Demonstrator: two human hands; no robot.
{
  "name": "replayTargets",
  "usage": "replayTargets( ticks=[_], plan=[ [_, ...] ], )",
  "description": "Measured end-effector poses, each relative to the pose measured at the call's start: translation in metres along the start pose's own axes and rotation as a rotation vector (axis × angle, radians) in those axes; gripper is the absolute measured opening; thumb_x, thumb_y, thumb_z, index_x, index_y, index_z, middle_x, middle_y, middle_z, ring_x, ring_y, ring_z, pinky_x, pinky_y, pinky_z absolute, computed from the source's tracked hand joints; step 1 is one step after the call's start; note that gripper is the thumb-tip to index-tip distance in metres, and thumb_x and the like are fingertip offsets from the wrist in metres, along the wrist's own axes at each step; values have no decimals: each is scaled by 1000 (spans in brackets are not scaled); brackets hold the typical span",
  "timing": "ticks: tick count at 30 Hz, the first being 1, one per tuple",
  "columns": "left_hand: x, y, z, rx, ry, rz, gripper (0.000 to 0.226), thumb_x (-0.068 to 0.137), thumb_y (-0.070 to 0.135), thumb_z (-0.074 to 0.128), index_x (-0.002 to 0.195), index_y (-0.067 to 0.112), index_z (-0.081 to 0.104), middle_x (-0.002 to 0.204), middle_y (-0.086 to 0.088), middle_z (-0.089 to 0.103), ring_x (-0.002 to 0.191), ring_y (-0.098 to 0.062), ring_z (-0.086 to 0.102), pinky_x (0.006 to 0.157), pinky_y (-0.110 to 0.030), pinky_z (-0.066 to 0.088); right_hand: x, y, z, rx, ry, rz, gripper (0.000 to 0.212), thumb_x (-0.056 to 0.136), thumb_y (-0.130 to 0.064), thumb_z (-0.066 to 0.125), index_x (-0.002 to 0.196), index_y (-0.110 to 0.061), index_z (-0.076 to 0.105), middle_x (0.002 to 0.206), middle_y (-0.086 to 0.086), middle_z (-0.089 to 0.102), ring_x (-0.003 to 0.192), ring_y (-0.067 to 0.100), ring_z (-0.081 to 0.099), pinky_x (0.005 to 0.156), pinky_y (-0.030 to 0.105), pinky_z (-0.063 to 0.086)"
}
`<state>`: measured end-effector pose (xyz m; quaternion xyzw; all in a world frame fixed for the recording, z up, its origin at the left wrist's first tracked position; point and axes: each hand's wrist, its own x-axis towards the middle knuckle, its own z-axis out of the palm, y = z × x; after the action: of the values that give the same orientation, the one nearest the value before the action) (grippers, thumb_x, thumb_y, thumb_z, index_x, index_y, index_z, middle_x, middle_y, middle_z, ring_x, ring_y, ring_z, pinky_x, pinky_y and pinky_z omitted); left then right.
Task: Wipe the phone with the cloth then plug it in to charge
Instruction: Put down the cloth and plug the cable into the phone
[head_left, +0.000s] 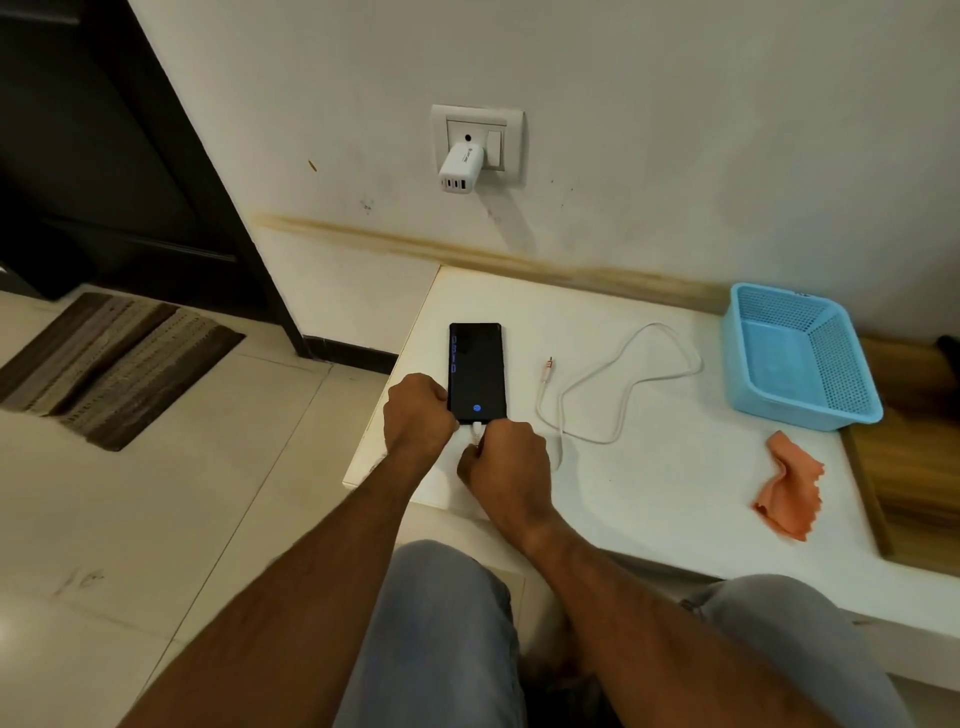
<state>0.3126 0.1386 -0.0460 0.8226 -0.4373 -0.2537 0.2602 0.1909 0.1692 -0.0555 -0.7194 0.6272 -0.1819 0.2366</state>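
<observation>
On the table (649, 493), cable (618, 384) lies between phone (477, 371) and basket (795, 358).

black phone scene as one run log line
left hand steadies black phone | right hand pinches white cable plug | orange cloth aside

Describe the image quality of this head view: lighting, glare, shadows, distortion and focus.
Head view: soft, even indoor light; a glare patch on the floor tiles at the lower left; a faint shadow beside the charger on the wall. Wide-angle bending curves the door frame and slants the table edges. Phone, left hand and right hand look sharp; the knees near the bottom are softer.
</observation>
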Motion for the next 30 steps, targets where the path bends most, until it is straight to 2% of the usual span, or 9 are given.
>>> replayTargets(
  ticks=[5,8,11,16,20,26,30],
  plan=[
    [4,-7,1,-40,8,37,35,71,8,87,103,4,73,105,-15,75,96,-29,71,84,-31,52,-2,-4,4,25,-22,-25,23,95,-30,59,96,-9,69,88,6,69,79,17,64,77,25,52],
    [4,-8,0,-58,7,29,36,69,9,89,102,4,74,103,-14,75,94,-28,71,81,-26,48,-1,0,2,-4,5,-12,20,94,-28,59,90,-11,68,82,4,67,73,16,63,71,25,55],
    [4,-7,2,-65,11,27,37,70,10,89,103,5,74,103,-12,75,95,-28,70,80,-24,45,-1,1,-1,-16,23,0,20,94,-29,59,86,-12,66,76,1,63,68,13,59,66,23,51],
    [6,-9,3,-55,37,30,31,75,10,85,103,4,74,105,-14,75,95,-29,70,81,-26,47,-1,-6,4,38,-5,-43,23,96,-31,58,96,-10,69,89,5,69,77,15,62,80,27,56],
    [7,-9,3,-57,23,36,33,72,11,88,102,5,75,103,-13,75,93,-28,71,81,-26,48,1,3,2,46,20,-26,25,95,-34,59,98,-12,69,90,3,69,74,9,55,75,20,49],
    [7,-8,5,-27,50,36,30,78,9,83,106,6,74,107,-14,75,97,-28,70,88,-32,53,2,-2,7,54,-10,-68,25,96,-33,58,98,-10,68,91,5,69,75,9,52,75,19,46],
    [9,-9,3,-44,31,41,30,74,6,84,102,5,75,104,-14,75,94,-28,71,82,-29,51,3,4,5,19,11,-60,23,96,-32,59,94,-11,68,87,4,69,72,10,55,77,27,56]
  ],
)
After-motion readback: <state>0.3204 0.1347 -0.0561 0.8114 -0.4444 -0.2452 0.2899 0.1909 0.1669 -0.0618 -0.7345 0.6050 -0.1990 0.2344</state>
